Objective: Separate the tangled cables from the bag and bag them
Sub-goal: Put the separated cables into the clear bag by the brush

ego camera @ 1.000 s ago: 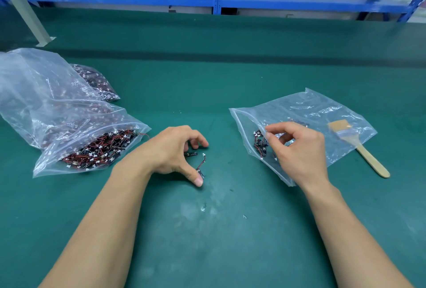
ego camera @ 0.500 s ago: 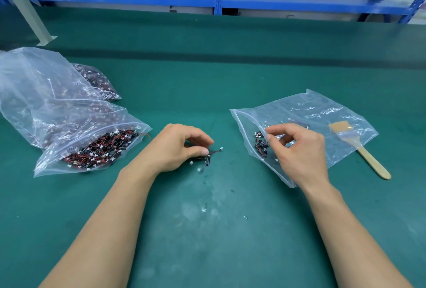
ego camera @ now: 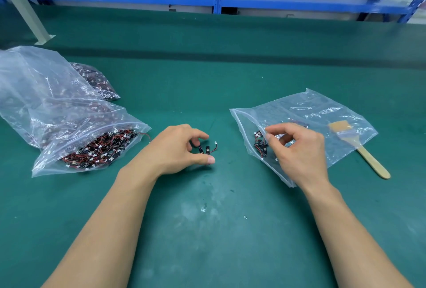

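Since a second ago left hand (ego camera: pixel 175 149) has drawn the loose cables (ego camera: pixel 207 149) together at frame centre on the tabletop (ego camera: pixel 207 230), fingers (ego camera: pixel 199 136) curled round them; right hand (ego camera: pixel 299 151) unchanged, pinching the small bag (ego camera: pixel 322 112) mouth open right of centre. Judged: ready to transfer

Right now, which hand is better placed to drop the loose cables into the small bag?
Left. The left hand holds the loose cables just beside the small bag, while the right hand is busy pinching the bag's edge.
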The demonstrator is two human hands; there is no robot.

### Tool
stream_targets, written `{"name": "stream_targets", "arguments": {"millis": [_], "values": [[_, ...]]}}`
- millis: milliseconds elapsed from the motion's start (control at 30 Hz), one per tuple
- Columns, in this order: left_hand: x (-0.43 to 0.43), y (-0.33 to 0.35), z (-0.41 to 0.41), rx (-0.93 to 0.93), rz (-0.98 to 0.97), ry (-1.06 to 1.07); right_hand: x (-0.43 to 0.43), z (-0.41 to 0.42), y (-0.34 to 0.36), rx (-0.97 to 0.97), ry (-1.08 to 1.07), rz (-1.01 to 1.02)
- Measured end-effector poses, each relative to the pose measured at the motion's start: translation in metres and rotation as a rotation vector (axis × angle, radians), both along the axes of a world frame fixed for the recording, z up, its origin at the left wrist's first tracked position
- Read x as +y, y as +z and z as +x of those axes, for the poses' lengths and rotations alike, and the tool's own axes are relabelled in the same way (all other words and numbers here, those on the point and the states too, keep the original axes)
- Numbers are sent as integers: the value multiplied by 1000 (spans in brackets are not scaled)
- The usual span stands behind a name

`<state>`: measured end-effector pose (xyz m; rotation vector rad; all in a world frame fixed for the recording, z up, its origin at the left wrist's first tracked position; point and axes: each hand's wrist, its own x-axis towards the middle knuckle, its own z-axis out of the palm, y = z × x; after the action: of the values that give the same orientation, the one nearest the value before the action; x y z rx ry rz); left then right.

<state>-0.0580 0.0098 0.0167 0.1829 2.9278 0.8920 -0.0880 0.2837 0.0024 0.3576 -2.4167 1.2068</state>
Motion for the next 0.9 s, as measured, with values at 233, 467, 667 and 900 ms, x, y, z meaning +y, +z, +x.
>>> {"name": "stream_targets", "arguments": {"millis": [233, 467, 667, 900], "values": [[16, 0, -2, 13, -183, -71, 0, 0, 1, -4, 2, 5], [18, 2, -2, 28, -203, -87, -1, 1, 2, 0, 3, 18], [17, 1, 1, 41, -94, -67, 0, 2, 3, 3, -3, 12], [42, 4, 1, 105, 314, 52, -1, 1, 4, 13, -12, 13]]}}
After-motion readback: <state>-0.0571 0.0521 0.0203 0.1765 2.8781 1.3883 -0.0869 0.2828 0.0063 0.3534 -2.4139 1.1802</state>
